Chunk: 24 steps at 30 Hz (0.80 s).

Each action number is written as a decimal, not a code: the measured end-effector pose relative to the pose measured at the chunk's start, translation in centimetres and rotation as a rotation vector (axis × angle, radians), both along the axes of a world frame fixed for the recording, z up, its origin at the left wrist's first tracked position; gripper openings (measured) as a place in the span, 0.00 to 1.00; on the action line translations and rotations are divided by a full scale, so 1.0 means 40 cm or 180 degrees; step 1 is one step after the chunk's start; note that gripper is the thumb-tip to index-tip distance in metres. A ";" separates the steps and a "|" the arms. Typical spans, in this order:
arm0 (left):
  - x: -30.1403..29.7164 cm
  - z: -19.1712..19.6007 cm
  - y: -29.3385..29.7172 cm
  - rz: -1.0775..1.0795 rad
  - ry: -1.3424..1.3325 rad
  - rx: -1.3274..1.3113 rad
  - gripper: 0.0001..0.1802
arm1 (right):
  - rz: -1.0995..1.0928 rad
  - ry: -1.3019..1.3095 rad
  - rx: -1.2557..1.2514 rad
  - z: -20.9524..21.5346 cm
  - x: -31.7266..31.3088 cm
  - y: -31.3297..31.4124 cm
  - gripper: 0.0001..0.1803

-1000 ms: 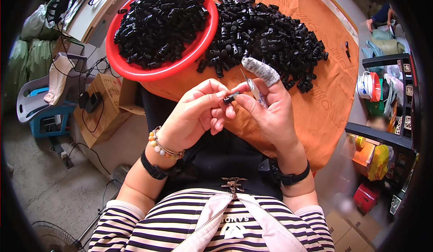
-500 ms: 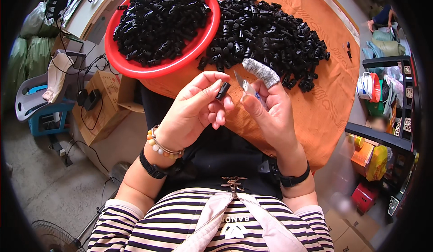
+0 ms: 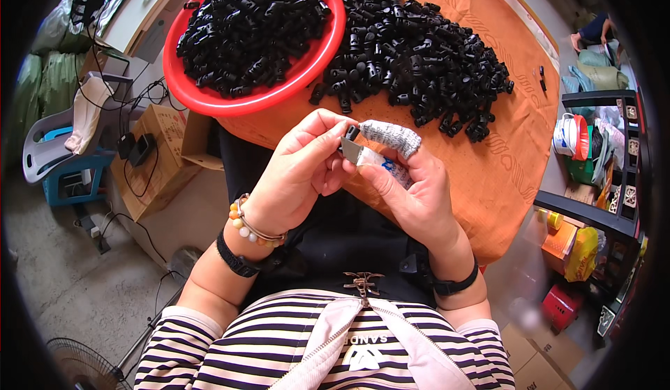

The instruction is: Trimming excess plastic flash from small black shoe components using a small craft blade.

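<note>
My left hand (image 3: pixel 301 156) pinches a small black plastic cord lock (image 3: pixel 352 132) between thumb and fingers, above the front edge of the table. In my right hand (image 3: pixel 420 188) is a blade (image 3: pixel 351 151) whose grip is wrapped in white material. Its flat metal end lies against the cord lock, the exact contact partly hidden by my fingers. A grey knitted cover (image 3: pixel 391 136) sheathes my right index finger, which reaches over to the far side of the piece. Beyond my hands, similar black pieces lie in a loose pile (image 3: pixel 426 58) and fill a red basin (image 3: pixel 234 106).
An orange cloth (image 3: pixel 488 201) covers the table. Two dark tools (image 3: pixel 541 78) lie near its right edge. Left of the table stand an open cardboard box (image 3: pixel 157 160), a grey chair (image 3: pixel 49 132) and loose cables. A black-framed shelf (image 3: pixel 586 212) holds goods at right; someone's bare foot shows beyond.
My right hand has moved left, bringing the blade from beside the cord lock up against it. The covered finger has swung over to the piece. My left hand stays nearly in place.
</note>
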<state>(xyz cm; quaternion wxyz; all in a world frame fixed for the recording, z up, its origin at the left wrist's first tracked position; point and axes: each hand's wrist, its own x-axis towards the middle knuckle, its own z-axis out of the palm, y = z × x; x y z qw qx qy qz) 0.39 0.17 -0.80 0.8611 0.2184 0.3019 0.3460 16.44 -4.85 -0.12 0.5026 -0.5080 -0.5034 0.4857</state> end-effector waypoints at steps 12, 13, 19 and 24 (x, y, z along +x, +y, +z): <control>-0.006 -0.001 0.000 -0.0117 -0.0117 0.0122 0.07 | 0.0207 0.0404 -0.0265 0.025 0.007 0.000 0.16; -0.006 -0.001 -0.001 -0.0108 -0.0119 0.0113 0.08 | 0.0204 0.0262 -0.0159 0.016 0.011 0.001 0.15; -0.002 0.006 -0.001 -0.0151 -0.0242 -0.0034 0.08 | 0.0146 0.0193 -0.0052 0.009 0.012 0.002 0.15; 0.007 0.022 0.000 0.0041 -0.0099 -0.0120 0.09 | 0.0142 0.0256 -0.0195 0.019 0.004 -0.003 0.17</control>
